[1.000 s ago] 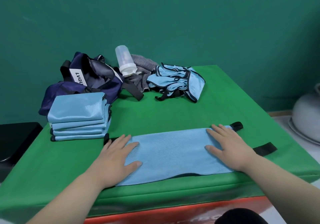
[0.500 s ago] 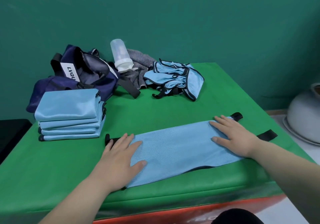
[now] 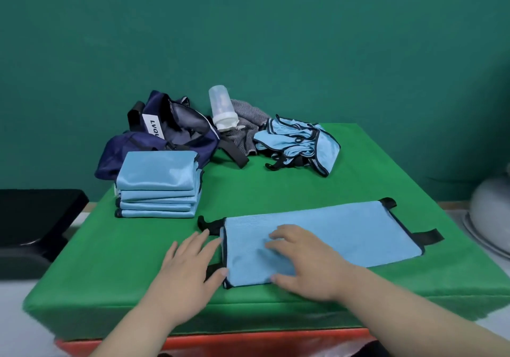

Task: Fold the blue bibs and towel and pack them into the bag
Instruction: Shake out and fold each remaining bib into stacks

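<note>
A light blue bib [image 3: 345, 232] with black trim and straps lies folded into a long strip near the front edge of the green table [image 3: 276, 185]. My left hand [image 3: 187, 271] lies flat on the table just left of the bib's left end, thumb touching its edge. My right hand [image 3: 306, 260] rests on the bib's left part with fingers spread and slightly bent. A stack of folded blue bibs [image 3: 158, 185] sits at the left. Unfolded blue bibs [image 3: 298, 142] lie heaped at the back. The navy bag [image 3: 165, 133] stands open behind the stack.
A clear plastic bottle [image 3: 222, 109] leans on a grey striped cloth [image 3: 245, 127] between bag and heap. A black seat [image 3: 33, 227] stands left of the table, a pale round vessel [image 3: 491, 213] at the right. A green wall rises behind.
My right hand has moved from the bib's right end across to its left part. My left hand has slid off the bib onto the table beside it. The view has shifted.
</note>
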Motion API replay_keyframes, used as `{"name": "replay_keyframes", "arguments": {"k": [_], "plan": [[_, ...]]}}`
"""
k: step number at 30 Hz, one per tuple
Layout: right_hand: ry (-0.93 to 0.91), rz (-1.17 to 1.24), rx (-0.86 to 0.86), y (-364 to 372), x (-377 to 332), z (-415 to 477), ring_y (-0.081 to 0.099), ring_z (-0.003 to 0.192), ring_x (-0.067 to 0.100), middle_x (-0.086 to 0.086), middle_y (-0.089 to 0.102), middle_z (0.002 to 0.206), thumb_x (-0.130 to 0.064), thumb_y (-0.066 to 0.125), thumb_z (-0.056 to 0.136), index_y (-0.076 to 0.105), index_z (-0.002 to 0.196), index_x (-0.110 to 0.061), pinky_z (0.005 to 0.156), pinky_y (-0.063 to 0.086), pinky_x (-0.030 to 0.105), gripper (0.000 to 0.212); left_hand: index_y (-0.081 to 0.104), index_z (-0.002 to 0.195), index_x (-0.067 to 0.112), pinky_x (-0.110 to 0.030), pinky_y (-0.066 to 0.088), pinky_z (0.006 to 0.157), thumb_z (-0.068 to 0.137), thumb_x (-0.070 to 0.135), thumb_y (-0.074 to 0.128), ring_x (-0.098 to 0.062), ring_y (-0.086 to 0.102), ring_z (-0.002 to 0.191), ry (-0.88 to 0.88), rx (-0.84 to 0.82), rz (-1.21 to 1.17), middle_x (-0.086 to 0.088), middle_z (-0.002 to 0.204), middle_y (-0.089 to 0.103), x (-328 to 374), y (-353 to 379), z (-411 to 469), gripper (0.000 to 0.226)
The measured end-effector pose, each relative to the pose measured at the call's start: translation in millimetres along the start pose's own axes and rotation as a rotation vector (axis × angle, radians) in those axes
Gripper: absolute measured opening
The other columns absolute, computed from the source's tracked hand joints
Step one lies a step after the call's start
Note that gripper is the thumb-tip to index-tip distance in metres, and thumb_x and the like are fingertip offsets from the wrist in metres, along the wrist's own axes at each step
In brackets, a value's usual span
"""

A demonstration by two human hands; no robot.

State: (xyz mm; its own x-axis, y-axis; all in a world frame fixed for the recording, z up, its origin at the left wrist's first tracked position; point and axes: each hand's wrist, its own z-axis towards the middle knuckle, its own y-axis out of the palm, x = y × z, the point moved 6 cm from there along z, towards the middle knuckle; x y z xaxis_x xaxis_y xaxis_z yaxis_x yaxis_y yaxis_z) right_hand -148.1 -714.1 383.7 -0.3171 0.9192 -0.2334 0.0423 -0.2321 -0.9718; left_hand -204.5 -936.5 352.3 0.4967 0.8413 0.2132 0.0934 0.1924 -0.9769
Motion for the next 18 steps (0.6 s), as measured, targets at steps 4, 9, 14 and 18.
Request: {"name": "replay_keyframes", "arguments": {"k": [4,9,14,18], "plan": [[-0.071,-0.04,0.052,19.3,-52.3,15.0,0.047,0.115,0.022,-0.002,0.054,0.121,-0.042,0.057,0.082,0.058,0.125,-0.024,0.1,0.041,0.037,0.046,0.03,0.153,0.035,-0.034,0.0,0.121,0.077,0.072,0.015,-0.014,0.015,0.151,-0.001,0.056,-0.087,0.008,0.163,0.02,-11.3,3.7,-26.4,0.086],[-0.041,-0.142,0.033,25.6,-71.2,33.4,0.053,0.103,0.026,0.001,0.058,0.107,-0.033,0.052,0.085,0.061,0.117,-0.023,0.09,0.046,0.04,0.035,0.038,0.148,0.036,-0.032,-0.001,0.121,0.079,0.067,0.019,-0.009,0.021,0.147,0.004,0.127,-0.162,0.013,0.157,0.029,-13.9,1.3,-42.3,0.078],[-0.064,-0.289,-0.038,22.7,-83.1,46.0,0.059,0.091,0.03,0.004,0.06,0.098,-0.038,0.053,0.081,0.059,0.104,-0.019,0.078,0.05,0.042,0.031,0.053,0.136,0.036,-0.039,0.011,0.123,0.084,0.06,0.029,-0.008,0.037,0.138,-0.001,0.194,-0.201,0.018,0.143,0.046,-12.4,6.4,-41.4,0.062],[-0.055,-0.323,-0.064,23.3,-87.7,52.5,0.058,0.087,0.031,0.003,0.058,0.095,-0.043,0.055,0.08,0.057,0.103,-0.021,0.074,0.048,0.039,0.031,0.056,0.132,0.037,-0.041,0.014,0.123,0.087,0.056,0.038,-0.007,0.04,0.136,-0.009,0.236,-0.208,0.02,0.138,0.051,-15.4,13.5,-42.6,0.052]]}}
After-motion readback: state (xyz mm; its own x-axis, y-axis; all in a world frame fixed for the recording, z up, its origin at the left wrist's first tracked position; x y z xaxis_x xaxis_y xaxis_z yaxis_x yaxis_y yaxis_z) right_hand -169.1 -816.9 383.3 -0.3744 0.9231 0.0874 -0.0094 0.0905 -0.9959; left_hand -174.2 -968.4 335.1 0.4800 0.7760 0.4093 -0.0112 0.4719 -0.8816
